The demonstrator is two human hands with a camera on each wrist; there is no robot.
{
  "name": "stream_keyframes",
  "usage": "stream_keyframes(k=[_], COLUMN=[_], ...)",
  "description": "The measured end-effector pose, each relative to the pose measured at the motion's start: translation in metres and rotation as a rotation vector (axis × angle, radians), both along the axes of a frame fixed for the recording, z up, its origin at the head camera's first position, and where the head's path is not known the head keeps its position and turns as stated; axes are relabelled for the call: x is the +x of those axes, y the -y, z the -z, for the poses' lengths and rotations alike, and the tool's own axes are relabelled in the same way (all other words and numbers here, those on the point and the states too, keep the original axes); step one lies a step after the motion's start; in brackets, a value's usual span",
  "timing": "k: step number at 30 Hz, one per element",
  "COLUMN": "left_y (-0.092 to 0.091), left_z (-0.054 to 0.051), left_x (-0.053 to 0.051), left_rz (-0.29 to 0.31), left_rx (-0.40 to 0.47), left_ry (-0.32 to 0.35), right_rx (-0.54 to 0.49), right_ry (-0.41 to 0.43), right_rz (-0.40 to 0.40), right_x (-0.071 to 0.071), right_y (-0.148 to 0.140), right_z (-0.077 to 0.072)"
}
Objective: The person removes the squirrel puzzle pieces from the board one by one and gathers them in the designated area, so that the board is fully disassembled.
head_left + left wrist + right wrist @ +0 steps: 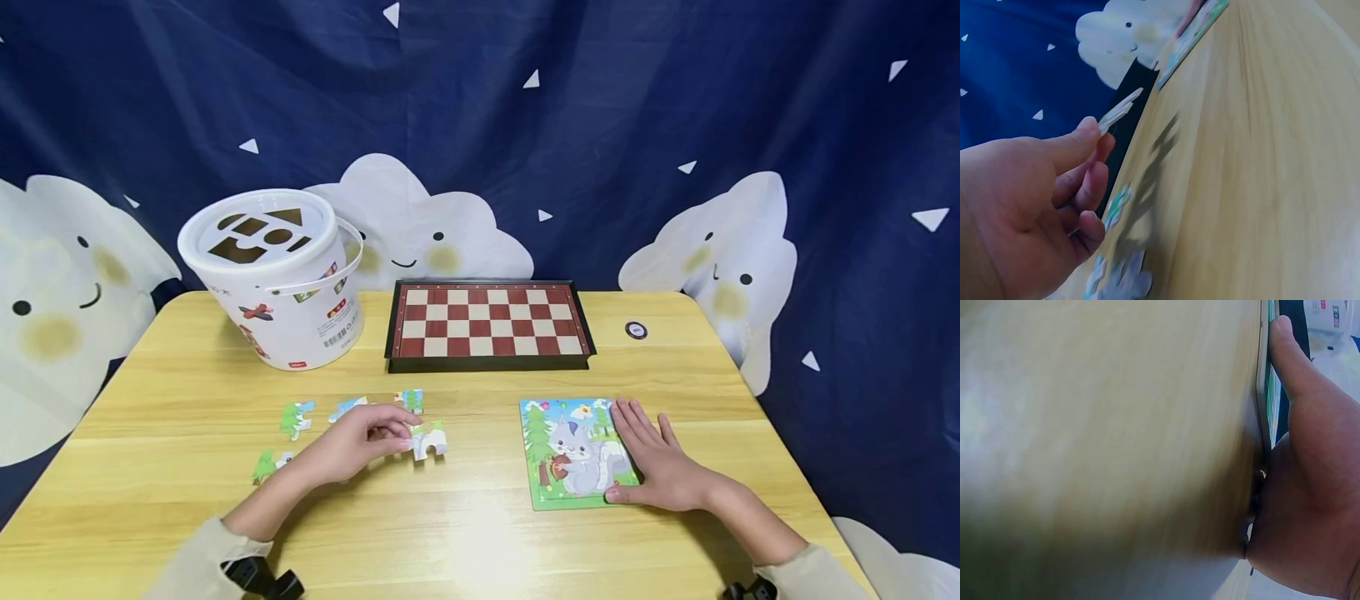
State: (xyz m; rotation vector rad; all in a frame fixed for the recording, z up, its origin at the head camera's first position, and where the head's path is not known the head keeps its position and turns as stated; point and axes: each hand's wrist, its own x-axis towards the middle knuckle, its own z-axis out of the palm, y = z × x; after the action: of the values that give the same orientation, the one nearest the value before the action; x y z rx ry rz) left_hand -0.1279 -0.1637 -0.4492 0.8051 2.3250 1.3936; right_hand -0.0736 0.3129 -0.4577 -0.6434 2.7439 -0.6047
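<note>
Left grip (356, 443) pinches 1 puzzle piece (426, 437) by its left edge at lower centre, probably leaving its tabs free; right grip (660, 468) lies spread over the squirrel board's (573, 458) right edge, lower right, seemingly steadying it on the bench (420, 533). Upper left, the bucket (300, 325) wears a lid (258, 239) with shaped holes, its contents hidden.

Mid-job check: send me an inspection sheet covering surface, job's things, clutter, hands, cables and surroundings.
Surface: wooden table, glare toward the near side.
Job's things: squirrel puzzle on the right; held piece raised off the table; loose pieces on the left.
Clutter: white lidded bucket, checkered board, small round disc, all farther back.
Hands: left hand pinches the held piece; right hand rests on the squirrel puzzle's right side.
Cables: nothing seen.
Surroundings: dark blue curtain with smiling clouds.
</note>
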Motion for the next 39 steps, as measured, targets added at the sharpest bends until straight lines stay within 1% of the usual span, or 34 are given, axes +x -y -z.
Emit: stream_keyframes(k=[4,8,16,20,24,27,31,34,39], left_y=[0.012,0.020,0.024,0.025,0.027,0.028,0.021,0.011,-0.014], left_z=[-0.003,-0.004,-0.005,-0.003,-0.002,-0.003,-0.009,-0.015,-0.021], left_x=[0.001,0.001,0.000,0.000,-0.001,-0.002,-0.005,-0.008,-0.012], left_rz=[-0.005,-0.007,0.002,-0.010,-0.029,-0.029,-0.019,0.017,0.097], left_rx=[-0.059,-0.111,-0.141,-0.175,-0.189,-0.179,-0.193,-0.186,-0.143], left_ry=[0.006,0.017,0.034,-0.002,-0.047,-0.069,-0.088,-0.095,-0.070], right_rx=[0.006,-0.006,-0.042,-0.051,-0.055,-0.039,0.011,0.044,0.042], right_ry=[-0.008,-0.010,-0.040,-0.056,-0.088,-0.062,-0.003,0.019,0.041], right_rz=[-0.004,-0.007,-0.015,-0.018,-0.032,-0.026,0.001,0.017,0.033], right_x=[-0.001,0.000,0.000,0.001,0.001,0.000,-0.001,-0.002,-0.002], right_y=[0.000,0.001,0.001,0.000,-0.002,-0.001,0.002,0.004,0.006], right_z=[0.001,0.002,0.006,0.010,0.014,0.009,-0.001,-0.005,-0.006])
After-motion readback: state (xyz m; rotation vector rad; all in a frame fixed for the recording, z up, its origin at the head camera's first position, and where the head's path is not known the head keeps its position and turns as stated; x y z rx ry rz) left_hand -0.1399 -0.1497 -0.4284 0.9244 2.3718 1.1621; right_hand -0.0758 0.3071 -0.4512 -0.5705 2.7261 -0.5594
